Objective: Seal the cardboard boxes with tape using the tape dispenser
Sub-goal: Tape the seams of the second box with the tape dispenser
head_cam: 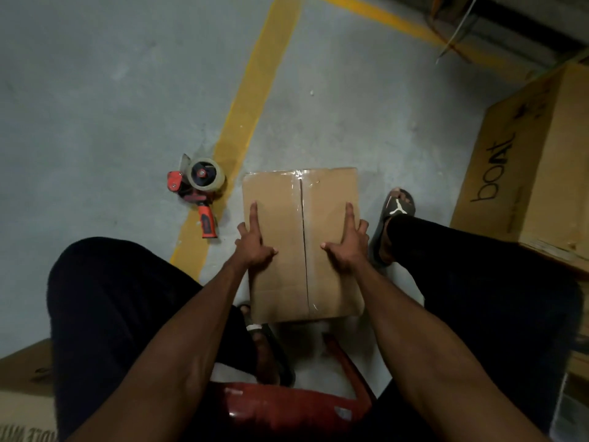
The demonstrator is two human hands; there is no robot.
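Both hands, left hand (253, 242) and right hand (347, 247), are pressing flat, fingers extended, gripping nothing, on the cardboard box (302, 244); tape dispenser (197, 189) is lying nearer the left fingertips, handle pointing back.

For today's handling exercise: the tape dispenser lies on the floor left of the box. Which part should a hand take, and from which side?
Take the tape dispenser by its red and black handle, probably with the left hand, coming from the near side. It lies on its side with the handle pointing back toward the person and free of the small box, while the roll and blade end point away.
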